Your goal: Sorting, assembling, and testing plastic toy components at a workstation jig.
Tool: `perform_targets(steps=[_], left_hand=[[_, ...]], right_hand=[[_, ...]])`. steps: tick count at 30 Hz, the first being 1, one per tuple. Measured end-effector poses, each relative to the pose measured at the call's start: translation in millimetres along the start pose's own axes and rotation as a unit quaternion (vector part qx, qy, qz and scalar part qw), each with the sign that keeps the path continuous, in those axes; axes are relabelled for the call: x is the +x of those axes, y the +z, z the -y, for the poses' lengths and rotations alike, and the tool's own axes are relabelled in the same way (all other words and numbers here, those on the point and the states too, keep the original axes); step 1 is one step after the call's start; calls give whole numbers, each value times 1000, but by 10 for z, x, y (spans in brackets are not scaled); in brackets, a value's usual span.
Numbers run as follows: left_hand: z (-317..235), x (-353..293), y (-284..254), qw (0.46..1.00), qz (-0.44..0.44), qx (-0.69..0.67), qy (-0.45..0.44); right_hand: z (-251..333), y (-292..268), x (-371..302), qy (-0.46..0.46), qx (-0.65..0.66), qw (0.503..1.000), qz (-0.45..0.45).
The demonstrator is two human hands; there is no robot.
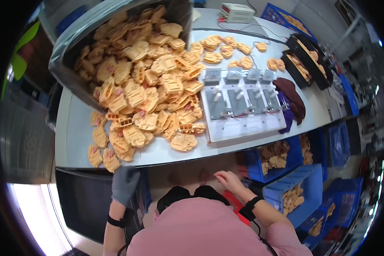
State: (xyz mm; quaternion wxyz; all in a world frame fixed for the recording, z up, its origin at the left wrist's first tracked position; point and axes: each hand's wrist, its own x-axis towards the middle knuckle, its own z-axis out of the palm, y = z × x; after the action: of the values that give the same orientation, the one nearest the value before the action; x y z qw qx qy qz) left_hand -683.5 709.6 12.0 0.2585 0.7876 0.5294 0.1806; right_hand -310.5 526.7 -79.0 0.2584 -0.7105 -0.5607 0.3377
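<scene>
My left hand [125, 186] wears a grey glove and is at the table's front edge, beside the nearest orange-tan molded plastic parts [112, 161]. Its fingers are bunched in the glove, and I cannot make out whether they grip anything. My right hand [231, 181] is bare and hovers in front of the table, to the left of the blue bins. Its fingers are loosely extended and nothing shows in them. A large heap of the same parts [149, 96] spills from a tipped, plastic-lined bin [70, 68]. Right of the heap stands a white test fixture [243, 128] with several grey stations.
Loose parts [213, 57] lie behind the fixture, near a power supply [237, 13] with cables. A dark cloth [292, 96] and black trays [296, 70] are on the right. Blue bins [298, 170] with parts stand below right; a black crate [83, 205] stands below left.
</scene>
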Motion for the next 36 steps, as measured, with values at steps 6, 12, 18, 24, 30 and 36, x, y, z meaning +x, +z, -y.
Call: perform_targets(steps=[6, 12, 18, 24, 30, 36], left_hand=[[-239, 292, 390, 981, 187, -30, 30], [-257, 668, 760, 969, 225, 48, 86], [-293, 780, 880, 939, 336, -9, 72], [-422, 792, 988, 951, 306, 24, -38], [-657, 896, 1253, 956, 217, 25, -194], [-648, 860, 1381, 910, 211, 67, -350]], right_hand=[[-1181, 294, -1426, 267, -114, 951, 105], [-1061, 670, -2330, 459, 82, 884, -43], [-1536, 134, -2277, 386, 330, 771, -385], [-944, -2553, -750, 241, 199, 856, -411], [-1130, -4422, 1425, 136, 34, 943, -302], [-1886, -4910, 3574, 50, -188, 952, -236]])
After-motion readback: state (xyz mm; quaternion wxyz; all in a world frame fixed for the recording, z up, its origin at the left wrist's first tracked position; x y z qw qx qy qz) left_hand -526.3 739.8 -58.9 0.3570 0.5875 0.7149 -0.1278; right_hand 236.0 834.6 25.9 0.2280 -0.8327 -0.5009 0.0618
